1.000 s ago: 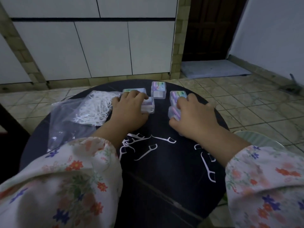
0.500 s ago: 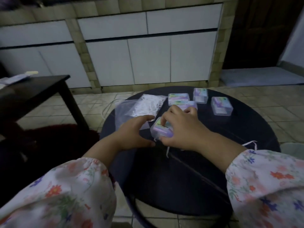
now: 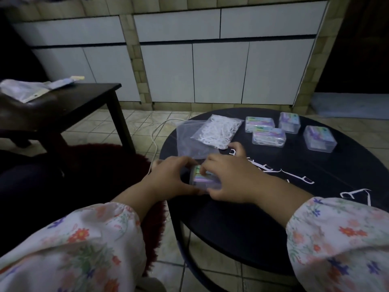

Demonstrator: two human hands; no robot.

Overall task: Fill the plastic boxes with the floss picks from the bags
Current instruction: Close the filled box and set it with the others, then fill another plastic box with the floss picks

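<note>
Both forearms, covered to the wrist by white floral sleeves (image 3: 88, 247), are stretched forward and angled inward so that the hands meet at the near left edge of the round black table (image 3: 242, 228). The left hand (image 3: 168, 178) is curled, fingers bent and thumb low. The right hand (image 3: 229, 178) is arched palm-down, fingers bent; one finger is extended toward the far edge.

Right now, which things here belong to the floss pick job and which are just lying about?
Job: box in both hands, four boxes behind, bag of picks, loose picks.
Lying about: white cable, packets on side table, red rug.
</note>
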